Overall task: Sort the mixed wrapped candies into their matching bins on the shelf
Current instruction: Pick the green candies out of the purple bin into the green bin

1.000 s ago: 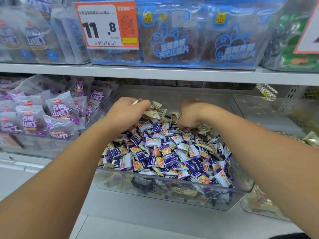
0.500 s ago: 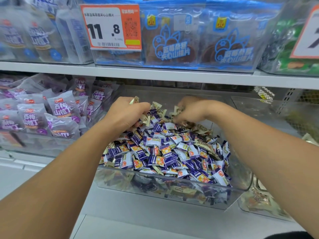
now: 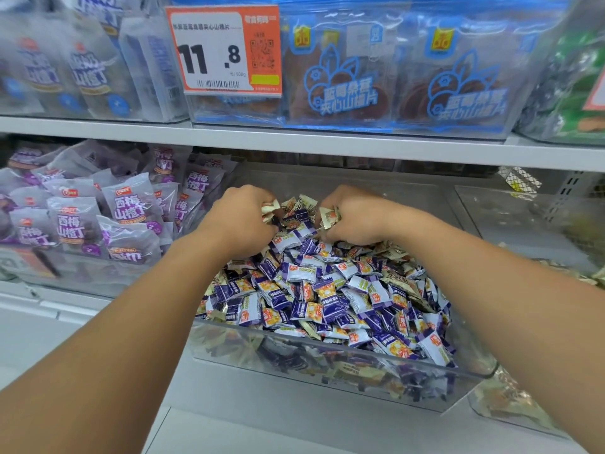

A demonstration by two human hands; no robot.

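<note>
A clear plastic bin (image 3: 327, 368) on the lower shelf holds a heap of purple-and-white wrapped candies (image 3: 327, 299) mixed with cream-gold wrapped candies (image 3: 397, 253). Both hands reach into the back of the heap. My left hand (image 3: 244, 217) is curled around cream-gold candies, one poking out at its fingertips. My right hand (image 3: 355, 214) is also closed on cream-gold candies, a wrapper showing at the thumb. The two hands are close together, a few candies between them.
To the left is a bin of purple-and-grey snack bags (image 3: 98, 221). To the right stands another clear bin (image 3: 510, 407) with cream-gold candies. The upper shelf (image 3: 327, 144) carries blue packets and an orange price tag (image 3: 224, 50) close overhead.
Both hands have lifted slightly from the heap and drawn closer together, now gripping cream-gold candies. The view has shifted a little downward and right.
</note>
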